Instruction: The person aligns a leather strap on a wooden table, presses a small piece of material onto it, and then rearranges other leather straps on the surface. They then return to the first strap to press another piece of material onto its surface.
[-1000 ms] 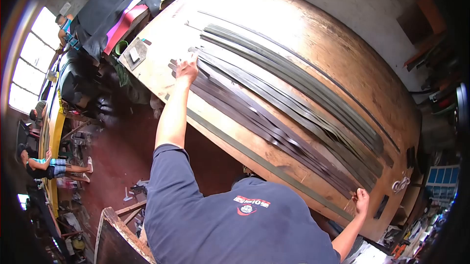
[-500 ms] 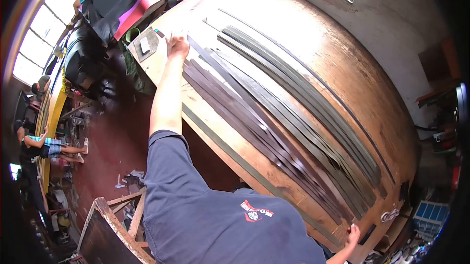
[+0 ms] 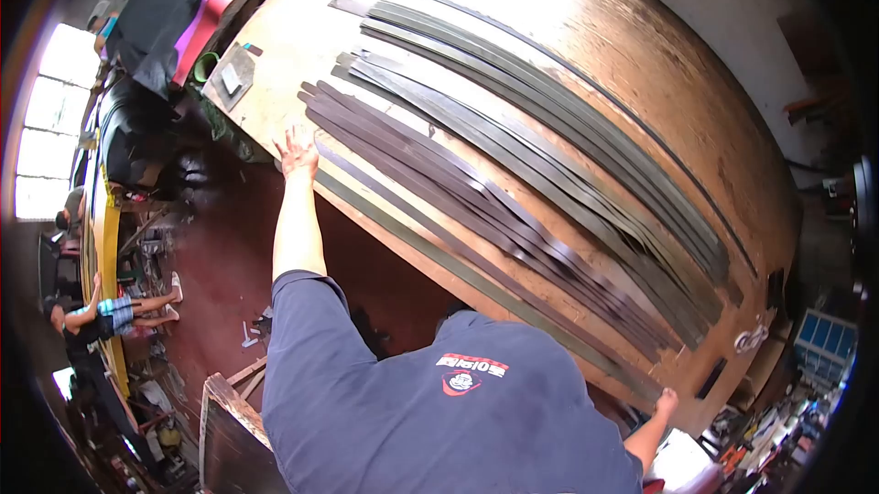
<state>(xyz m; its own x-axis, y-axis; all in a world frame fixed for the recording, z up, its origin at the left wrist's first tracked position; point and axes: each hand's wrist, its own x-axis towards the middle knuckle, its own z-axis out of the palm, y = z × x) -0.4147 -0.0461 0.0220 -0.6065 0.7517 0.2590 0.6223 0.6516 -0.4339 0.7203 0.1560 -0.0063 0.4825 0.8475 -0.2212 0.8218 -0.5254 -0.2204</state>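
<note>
Long, dark strips that look like leather lie along the wooden table. One thin dark brown strip runs near the front edge, beside a greenish strip. My left hand is at the far left end of the brown strip, fingers spread over the table edge. At the opposite end, my right hand is closed, with the strip's tip at its fingers. Brown strips lie bunched further in, then grey-green ones and a further green bundle.
A grey slab with a pale block on it sits at the table's left corner. A white roll lies at the right end. Below left is a wooden frame. A person stands by a yellow-edged bench.
My left hand has come down toward the front edge and its fingers have spread. The brown strip now lies along that edge, away from the bunch. My right hand remains at the right end.
</note>
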